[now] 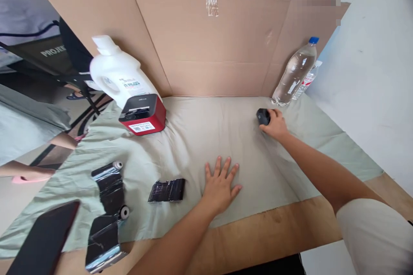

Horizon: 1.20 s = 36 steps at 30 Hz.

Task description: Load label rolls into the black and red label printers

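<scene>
The right hand (pixel 274 125) is closing its fingers over a small black object (pixel 263 116) near the cloth's (pixel 200 137) far right corner; its orientation is unclear. The left hand (pixel 221 184) is lying flat, fingers spread, holding nothing.

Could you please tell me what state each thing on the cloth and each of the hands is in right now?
Right hand: closed on small black object.
Left hand: flat on cloth, fingers spread.
Red printer: lid shut.
Water bottle: upright, capped.
White detergent bottle: capped, leaning.
Black ribbon rolls: partly unrolled.
</scene>
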### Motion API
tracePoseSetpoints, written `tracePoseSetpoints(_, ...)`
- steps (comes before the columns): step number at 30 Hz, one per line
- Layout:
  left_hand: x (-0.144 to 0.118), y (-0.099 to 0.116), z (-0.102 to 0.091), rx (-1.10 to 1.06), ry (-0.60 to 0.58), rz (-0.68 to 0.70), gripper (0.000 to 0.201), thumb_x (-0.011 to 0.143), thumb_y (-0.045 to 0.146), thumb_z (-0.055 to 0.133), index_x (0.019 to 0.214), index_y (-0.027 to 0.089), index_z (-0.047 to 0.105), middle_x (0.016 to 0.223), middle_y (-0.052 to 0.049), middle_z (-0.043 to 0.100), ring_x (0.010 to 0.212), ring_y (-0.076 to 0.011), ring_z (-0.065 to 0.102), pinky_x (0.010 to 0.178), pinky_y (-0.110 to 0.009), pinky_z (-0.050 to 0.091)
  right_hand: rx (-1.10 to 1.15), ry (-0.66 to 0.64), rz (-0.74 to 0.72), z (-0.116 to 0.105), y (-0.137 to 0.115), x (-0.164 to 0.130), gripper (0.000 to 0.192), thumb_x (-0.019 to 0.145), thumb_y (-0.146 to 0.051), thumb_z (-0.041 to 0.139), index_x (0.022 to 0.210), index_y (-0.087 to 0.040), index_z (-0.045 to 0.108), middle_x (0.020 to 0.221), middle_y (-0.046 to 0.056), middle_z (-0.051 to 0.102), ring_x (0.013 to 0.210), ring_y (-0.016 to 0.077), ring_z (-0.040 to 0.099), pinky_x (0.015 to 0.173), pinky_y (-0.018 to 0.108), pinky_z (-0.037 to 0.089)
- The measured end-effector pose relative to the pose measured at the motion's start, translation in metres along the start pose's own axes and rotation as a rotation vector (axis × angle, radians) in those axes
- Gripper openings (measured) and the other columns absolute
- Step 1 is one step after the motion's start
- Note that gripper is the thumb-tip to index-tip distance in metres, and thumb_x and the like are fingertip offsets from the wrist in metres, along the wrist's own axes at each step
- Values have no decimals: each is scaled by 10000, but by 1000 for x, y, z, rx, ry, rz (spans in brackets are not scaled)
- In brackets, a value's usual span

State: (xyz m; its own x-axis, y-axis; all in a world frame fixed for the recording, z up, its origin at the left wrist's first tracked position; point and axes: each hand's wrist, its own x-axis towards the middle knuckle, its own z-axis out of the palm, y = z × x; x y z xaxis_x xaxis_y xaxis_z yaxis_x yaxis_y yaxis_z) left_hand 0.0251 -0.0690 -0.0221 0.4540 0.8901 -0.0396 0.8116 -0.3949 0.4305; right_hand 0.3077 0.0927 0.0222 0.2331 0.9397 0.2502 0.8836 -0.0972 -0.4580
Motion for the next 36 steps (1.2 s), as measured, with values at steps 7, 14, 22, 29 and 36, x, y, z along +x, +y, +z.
tracePoseSetpoints(7,-3,-5,4,97,-115,57,864,817,763,460,1552,351,272,1663,-80,92,1521,-443,4,1119,-773,-48,-179,18,405,-10,55,67,858,690,-427,720,1460,-218,402,1579,177,255,1310,480,398,1029,610,384)
tracePoseSetpoints(14,-2,1,-4,89,-198,27,842,857,744,421,1566,343,209,1669,-61,11,1523,-409,-88,1126,-747,-93,-350,-78,333,0,58,43,814,889,-511,484,1567,-164,197,1661,159,107,1451,466,232,1139,591,272)
tracePoseSetpoints(22,-12,9,-49,-153,-334,36,796,870,677,473,1527,243,359,1662,-107,133,1535,-387,-7,1163,-706,-28,-415,-135,333,31,-7,13,828,858,-411,584,1494,43,312,1540,389,255,1471,495,215,1115,612,292)
tracePoseSetpoints(29,18,-94,-152,-616,518,-362,310,849,407,603,1095,231,673,1206,-97,679,1090,-266,632,994,-411,479,78,-591,-182,82,-177,0,712,885,-410,548,1502,-109,361,1587,200,329,1431,349,398,1178,481,327)
tracePoseSetpoints(36,40,-250,-211,-787,1088,-815,201,919,301,523,1047,179,617,1267,-128,606,1314,-275,472,1150,-423,312,517,-781,-288,152,-309,-30,873,813,-482,660,1556,-270,254,1592,73,369,1429,279,417,1143,425,395)
